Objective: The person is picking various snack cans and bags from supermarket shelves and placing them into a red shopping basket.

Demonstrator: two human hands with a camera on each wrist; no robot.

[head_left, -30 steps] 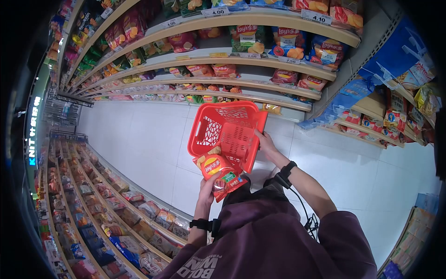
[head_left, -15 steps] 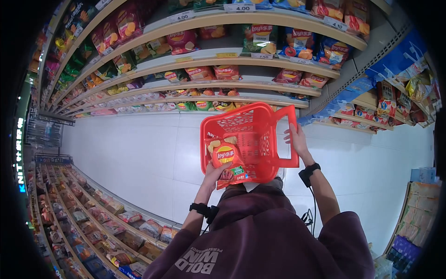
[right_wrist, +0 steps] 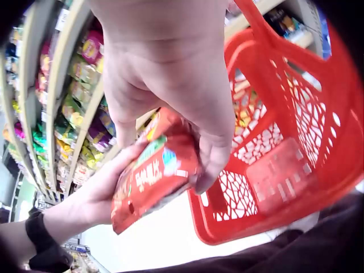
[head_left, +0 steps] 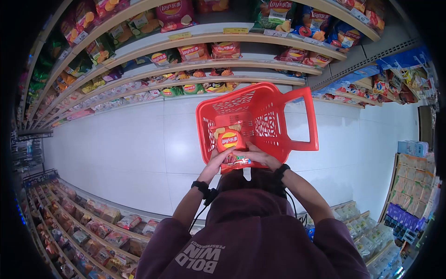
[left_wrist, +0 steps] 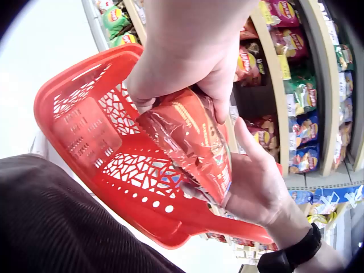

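A red Lay's potato chip bag [head_left: 231, 138] is held over the near left part of the red shopping basket [head_left: 267, 128]. My left hand [head_left: 214, 164] grips its left side, thumb across the front. From the other side my right hand [head_left: 258, 157] holds the lower right part; the right wrist view shows its thumb and fingers around the bag [right_wrist: 153, 176]. In the left wrist view the bag's crimped edge [left_wrist: 162, 142] faces the camera. The basket's handle [head_left: 312, 123] sticks out to the right, with neither hand on it.
Shelves of chip bags [head_left: 225, 50] run along the far side of the aisle. More low shelves of packaged goods [head_left: 100, 228] stand at the near left. Pale tiled floor [head_left: 134, 139] lies between them. Stacked packages [head_left: 411, 181] are at the right.
My right hand has let go of the basket's handle and moved left onto the chip bag. The left hand keeps its grip. The handle has swung outward to the right.
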